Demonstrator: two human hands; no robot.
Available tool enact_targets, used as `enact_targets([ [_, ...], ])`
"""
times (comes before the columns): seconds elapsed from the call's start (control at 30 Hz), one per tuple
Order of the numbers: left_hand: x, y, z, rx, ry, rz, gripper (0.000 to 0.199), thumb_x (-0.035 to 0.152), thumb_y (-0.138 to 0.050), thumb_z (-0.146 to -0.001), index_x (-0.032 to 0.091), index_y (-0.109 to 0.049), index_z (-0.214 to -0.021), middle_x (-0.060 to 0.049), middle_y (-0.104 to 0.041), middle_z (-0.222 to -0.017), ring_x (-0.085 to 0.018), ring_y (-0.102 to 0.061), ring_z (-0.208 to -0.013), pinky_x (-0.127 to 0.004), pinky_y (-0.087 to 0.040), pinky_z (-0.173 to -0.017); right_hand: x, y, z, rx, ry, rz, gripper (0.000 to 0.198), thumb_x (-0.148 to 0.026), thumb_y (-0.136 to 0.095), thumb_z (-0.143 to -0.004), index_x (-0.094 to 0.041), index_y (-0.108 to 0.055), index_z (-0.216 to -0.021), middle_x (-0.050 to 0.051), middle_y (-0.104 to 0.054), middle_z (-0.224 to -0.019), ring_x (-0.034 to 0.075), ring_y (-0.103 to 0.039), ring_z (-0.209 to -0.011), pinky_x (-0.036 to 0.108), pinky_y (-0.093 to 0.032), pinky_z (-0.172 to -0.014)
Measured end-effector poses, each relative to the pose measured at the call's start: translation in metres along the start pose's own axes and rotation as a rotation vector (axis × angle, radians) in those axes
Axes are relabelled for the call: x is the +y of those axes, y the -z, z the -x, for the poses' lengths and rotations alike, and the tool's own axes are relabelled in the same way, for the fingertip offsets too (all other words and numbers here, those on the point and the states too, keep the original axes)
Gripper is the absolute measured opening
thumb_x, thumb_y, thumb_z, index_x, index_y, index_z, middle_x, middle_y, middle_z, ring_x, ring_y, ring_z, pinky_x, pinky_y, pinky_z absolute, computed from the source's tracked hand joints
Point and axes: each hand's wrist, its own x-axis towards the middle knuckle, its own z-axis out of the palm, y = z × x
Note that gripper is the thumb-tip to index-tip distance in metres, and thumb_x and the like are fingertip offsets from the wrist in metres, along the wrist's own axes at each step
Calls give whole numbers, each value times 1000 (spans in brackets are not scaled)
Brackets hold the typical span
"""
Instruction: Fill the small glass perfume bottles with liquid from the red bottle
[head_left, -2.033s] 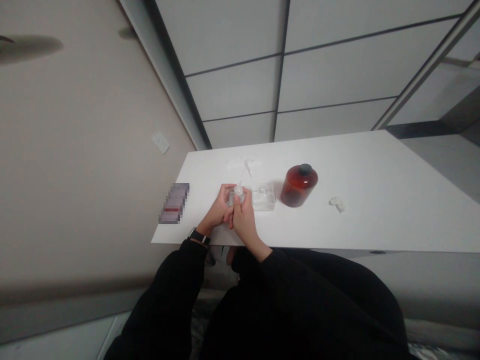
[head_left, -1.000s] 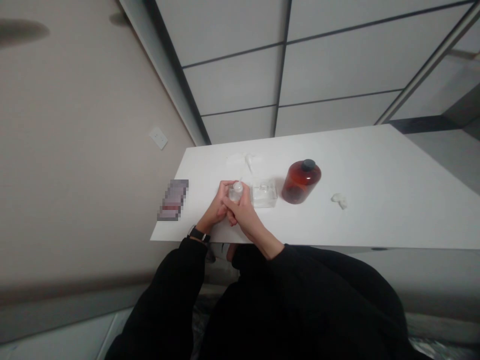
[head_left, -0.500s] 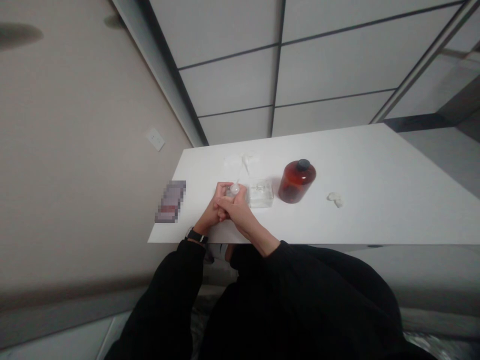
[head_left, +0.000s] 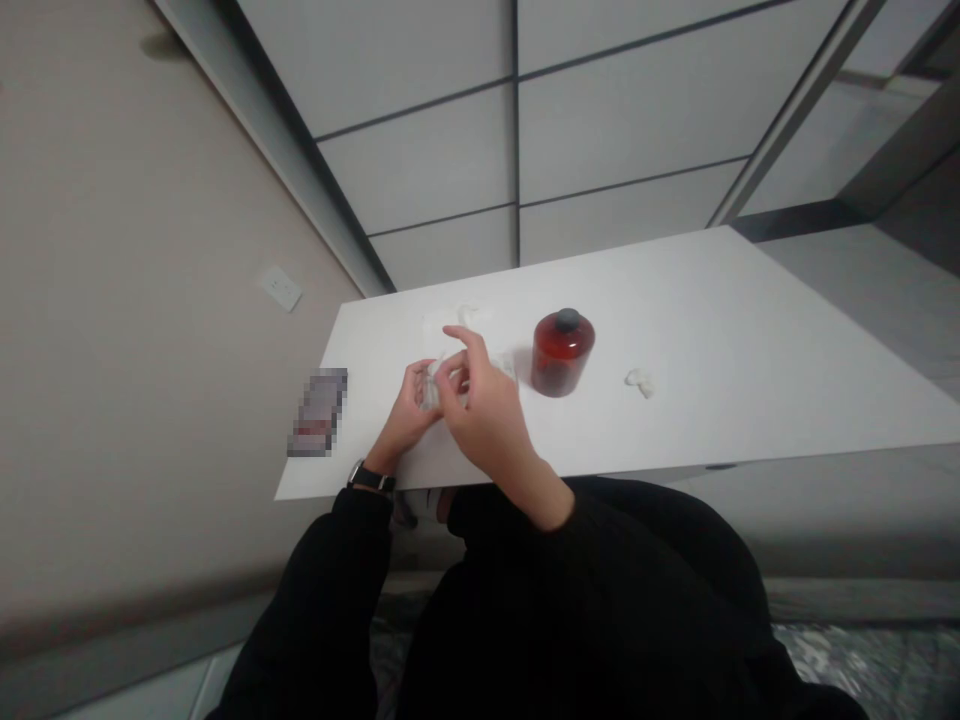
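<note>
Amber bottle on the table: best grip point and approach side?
Likely the body of the amber bottle, below its rounded shoulder, coming from the right: it stands upright, and a clear container sits close on its left. The dark cap is narrower, but whether it's tight doesn't show.

On the table (head_left: 750, 340), at three o'clock from the held bottle (head_left: 430, 393), a container (head_left: 509, 363), jug (head_left: 561, 352) and wad (head_left: 640, 382) are set successively outward; at nine, an obscured item (head_left: 319, 412) is placed.

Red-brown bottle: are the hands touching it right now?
No, the left hand holds a small clear bottle with the right hand at its top, both apart from the red-brown bottle.
</note>
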Motion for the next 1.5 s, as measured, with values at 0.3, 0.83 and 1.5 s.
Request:
enact_targets([
  [0.3, 4, 1, -1, -26, -48, 54, 91, 64, -88, -72, 24, -44, -142, -15, -49, -153, -32, -49, -146, -45, -37, -125, 84, 14, -27, 86, 226, 428, 44, -18, -49, -92, -17, -59, -135, 17, -68, -132, 34, -59, -127, 62, -38, -119],
  [0.83, 14, -35, 12, 215, -92, -47, 39, 60, -62, -96, 25, -50, -108, -5, -60, -115, -24, -57, -118, -40, -40, -114, 106, 26, -6, 55, 187, 230, 53, -46, -68, -92, -18, -53, -134, 18, -65, -138, 31, -61, -132, 52, -44, -117],
  [1.5, 44, 41, -34, 36, -52, -381, 57, 64, -42, -103, 19, -51, -137, -17, -56, -146, -28, -59, -133, -46, -44, -116, 107, 39, 30, 45, 265, 117, 114, -55, -91, -75, -27, -27, -166, 17, -35, -172, 36, -33, -161, 59, -30, -132],
])
